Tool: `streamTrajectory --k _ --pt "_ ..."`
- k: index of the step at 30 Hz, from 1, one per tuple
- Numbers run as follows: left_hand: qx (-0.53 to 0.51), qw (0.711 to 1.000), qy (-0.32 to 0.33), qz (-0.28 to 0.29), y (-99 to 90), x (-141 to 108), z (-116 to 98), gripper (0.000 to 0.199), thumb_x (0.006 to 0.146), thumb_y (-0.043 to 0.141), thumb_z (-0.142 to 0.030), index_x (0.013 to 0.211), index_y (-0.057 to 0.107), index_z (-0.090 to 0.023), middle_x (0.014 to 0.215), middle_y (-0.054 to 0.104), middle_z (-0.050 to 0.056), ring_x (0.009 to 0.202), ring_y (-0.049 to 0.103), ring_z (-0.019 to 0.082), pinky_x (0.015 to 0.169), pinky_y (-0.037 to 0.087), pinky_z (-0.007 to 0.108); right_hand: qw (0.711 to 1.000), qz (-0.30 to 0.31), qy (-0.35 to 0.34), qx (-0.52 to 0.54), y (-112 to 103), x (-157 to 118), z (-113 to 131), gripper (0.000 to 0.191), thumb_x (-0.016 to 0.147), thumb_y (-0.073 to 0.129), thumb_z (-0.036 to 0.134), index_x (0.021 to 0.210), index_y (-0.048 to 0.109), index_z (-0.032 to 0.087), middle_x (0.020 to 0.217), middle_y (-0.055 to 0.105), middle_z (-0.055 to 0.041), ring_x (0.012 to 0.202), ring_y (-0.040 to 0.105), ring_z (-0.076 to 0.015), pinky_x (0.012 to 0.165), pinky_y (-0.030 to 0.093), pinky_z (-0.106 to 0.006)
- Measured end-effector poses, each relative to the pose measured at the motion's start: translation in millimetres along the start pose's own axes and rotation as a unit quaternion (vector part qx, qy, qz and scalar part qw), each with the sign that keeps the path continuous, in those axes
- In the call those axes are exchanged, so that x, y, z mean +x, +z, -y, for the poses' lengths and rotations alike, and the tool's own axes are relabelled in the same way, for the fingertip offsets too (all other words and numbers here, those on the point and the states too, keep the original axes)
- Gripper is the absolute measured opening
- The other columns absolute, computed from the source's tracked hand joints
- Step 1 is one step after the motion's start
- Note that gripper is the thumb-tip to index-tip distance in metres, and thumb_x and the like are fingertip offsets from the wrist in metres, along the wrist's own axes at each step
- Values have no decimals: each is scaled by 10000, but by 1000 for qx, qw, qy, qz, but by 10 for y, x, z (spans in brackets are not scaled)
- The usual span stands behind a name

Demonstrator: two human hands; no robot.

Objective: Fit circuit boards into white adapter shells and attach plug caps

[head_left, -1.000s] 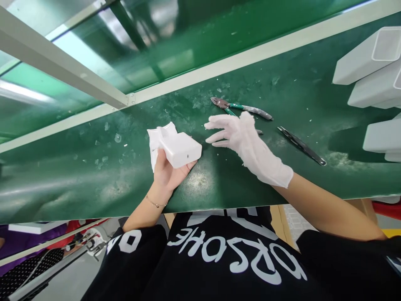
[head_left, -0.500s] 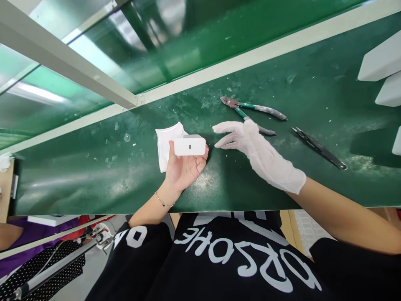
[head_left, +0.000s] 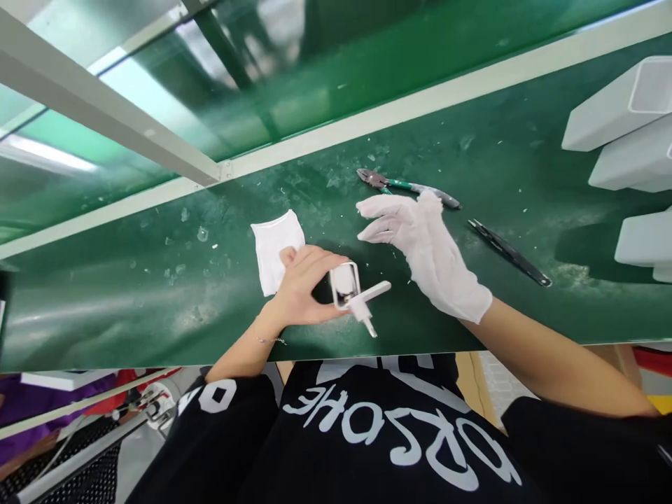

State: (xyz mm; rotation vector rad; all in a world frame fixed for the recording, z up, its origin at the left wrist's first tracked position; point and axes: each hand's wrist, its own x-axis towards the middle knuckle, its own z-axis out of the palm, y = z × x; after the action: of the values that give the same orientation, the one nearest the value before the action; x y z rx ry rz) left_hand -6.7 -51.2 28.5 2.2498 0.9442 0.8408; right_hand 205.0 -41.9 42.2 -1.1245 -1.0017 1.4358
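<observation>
My bare left hand (head_left: 302, 287) grips a white charger (head_left: 345, 281) between thumb and fingers. Its open end faces me, and parts show inside the shell. An end piece with a plug (head_left: 361, 311) sits loose and tilted at that opening. Beneath and behind the left hand lies a white cloth (head_left: 270, 245). My right hand (head_left: 438, 255), in a white glove, hovers to the right of the charger, fingers stretched out and holding nothing. Beyond it, diagonal cutters (head_left: 374, 179) lie on the bench, one handle partly hidden by the glove. Black tweezers (head_left: 510, 253) rest to its right.
Several white hollow housings (head_left: 593, 122) lie at the right of the green bench (head_left: 157, 294). A pale rail (head_left: 336, 136) runs along the back, joined by a slanting metal post (head_left: 105, 98) at the left. Small scraps dot the surface.
My left hand has turned the charger from its port face to its open end, with the plug piece now showing. My right hand stays open; the view has shifted slightly.
</observation>
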Motion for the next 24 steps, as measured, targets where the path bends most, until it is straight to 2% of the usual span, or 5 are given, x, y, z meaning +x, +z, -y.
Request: streamTrajectory --k 3,6,11,21,24 --pt "19 999 -33 -21 -13 -8 10 626 762 672 -688 1202 615 -247 1026 721 79 886 614 270 794 425 450 1000 2 -5 1 4 16 6 621 947 331 753 993 675 238 1188 662 -46 895 663 -150 911 572 -343" --pt "5 993 -105 56 -19 -14 -19 462 758 738 -551 1109 701 -253 979 745 71 877 581 268 834 381 446 1000 4 -13 -2 2 21 16 634 938 327 767 1007 664 234 1199 653 -44 901 661 -143 903 567 -326" --pt "-136 973 -185 -3 -25 -12 -81 592 556 900 -515 1081 746 -288 1022 763 61 888 549 293 901 374 440 1000 3 1 -12 4 44 32 662 925 304 791 996 648 230 1167 654 -45 887 654 -136 901 552 -307" --pt "-97 972 -199 80 -189 44 -119 542 487 951 -397 994 785 -302 964 768 49 822 506 269 894 359 424 999 0 -15 34 -49 117 -7 611 939 345 751 1000 662 232 1142 672 -37 875 647 -145 920 551 -329" --pt "-136 961 -242 -3 -218 -7 -148 635 440 982 -382 1034 768 -318 1050 743 49 941 506 300 947 372 438 999 -1 -16 38 -56 123 12 592 947 353 734 976 665 232 1119 674 -31 879 645 -145 925 548 -327"
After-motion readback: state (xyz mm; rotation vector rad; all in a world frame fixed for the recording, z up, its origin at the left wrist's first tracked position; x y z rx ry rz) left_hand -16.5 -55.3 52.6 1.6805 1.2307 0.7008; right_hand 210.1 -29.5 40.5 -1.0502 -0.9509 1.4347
